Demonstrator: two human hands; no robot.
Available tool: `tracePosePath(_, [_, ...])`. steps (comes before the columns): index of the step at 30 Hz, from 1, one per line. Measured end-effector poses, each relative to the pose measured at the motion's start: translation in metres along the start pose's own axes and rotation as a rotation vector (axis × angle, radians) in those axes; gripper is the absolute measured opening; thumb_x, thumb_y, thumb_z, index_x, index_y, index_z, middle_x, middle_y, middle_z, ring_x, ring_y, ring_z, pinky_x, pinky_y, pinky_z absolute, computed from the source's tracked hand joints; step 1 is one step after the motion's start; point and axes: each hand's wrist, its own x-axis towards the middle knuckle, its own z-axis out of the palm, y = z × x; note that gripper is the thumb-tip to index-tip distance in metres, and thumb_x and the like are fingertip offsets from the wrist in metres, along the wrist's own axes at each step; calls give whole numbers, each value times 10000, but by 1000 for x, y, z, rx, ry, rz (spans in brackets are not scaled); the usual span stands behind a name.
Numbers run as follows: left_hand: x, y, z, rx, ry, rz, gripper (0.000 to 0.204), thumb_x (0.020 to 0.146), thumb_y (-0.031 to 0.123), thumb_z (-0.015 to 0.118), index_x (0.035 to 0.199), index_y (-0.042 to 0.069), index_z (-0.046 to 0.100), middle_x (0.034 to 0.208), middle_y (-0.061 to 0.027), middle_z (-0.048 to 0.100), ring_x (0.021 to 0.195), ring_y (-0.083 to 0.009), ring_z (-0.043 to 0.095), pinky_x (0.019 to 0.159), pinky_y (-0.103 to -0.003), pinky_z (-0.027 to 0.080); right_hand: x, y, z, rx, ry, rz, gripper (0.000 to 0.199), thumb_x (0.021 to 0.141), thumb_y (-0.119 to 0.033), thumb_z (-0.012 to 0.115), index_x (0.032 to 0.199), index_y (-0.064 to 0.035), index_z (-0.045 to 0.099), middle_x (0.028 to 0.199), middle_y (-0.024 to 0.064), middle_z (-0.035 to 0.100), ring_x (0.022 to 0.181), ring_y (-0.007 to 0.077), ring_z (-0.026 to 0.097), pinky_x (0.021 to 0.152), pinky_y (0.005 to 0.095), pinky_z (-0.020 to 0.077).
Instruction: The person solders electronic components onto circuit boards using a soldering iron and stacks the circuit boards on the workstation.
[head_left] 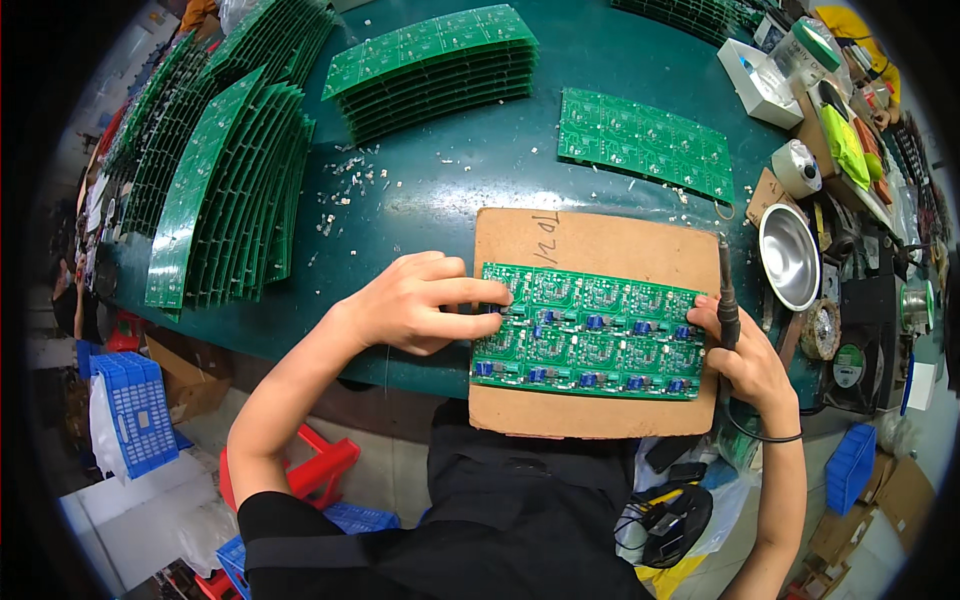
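A green circuit board (590,335) with rows of small blue parts lies on a brown cardboard sheet (600,418) in front of me. My left hand (412,305) is at the board's left end, its index and middle fingers resting on the corner beside a blue part; its thumb is hidden. At the right end, the fingertips of my right hand (752,362) touch the board's edge. That same hand is closed around a dark soldering iron (728,300), which points away from me, its cable hanging by the wrist.
Stacked green boards (430,75) stand at the back and left (225,190). A flat board panel (645,145) lies behind the cardboard. To the right are a metal bowl (789,257), a white box (760,85) and a solder spool (915,305). Small pale scraps (350,185) litter the green table.
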Motion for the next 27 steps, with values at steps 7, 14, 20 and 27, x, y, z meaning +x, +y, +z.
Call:
tracePosePath(7, [-6,8,-17,-66,172,-194,310,580,-2,608,873,84,660,960,-35,659,606,-194,506,558,-317,408,6,-22,-8,-31,26,134,193,753,-122,605,819,-73,431,1221,194,616,1165,409,562,1001,509,436])
tracePosePath(14, [5,21,-29,-813,359,-904,99,883,58,570,953,21,628,903,-30,509,775,-101,488,665,-251,410,42,-121,21,268,566,493,332,939,-219,559,1240,-78,553,923,159,588,899,293,582,819,427,485])
tracePosePath(20, [13,22,-13,-529,340,-873,103,889,58,614,984,17,614,909,-81,508,813,-173,547,716,-288,471,97,-149,57,561,617,498,315,881,-101,596,1131,89,611,829,184,638,726,261,649,671,337,542])
tracePosePath(27, [9,10,-3,-408,275,-658,115,798,-11,655,871,27,575,955,-121,659,868,-236,633,771,-330,477,111,-149,69,603,535,573,308,843,-28,609,1126,94,611,791,159,660,769,279,673,705,356,555])
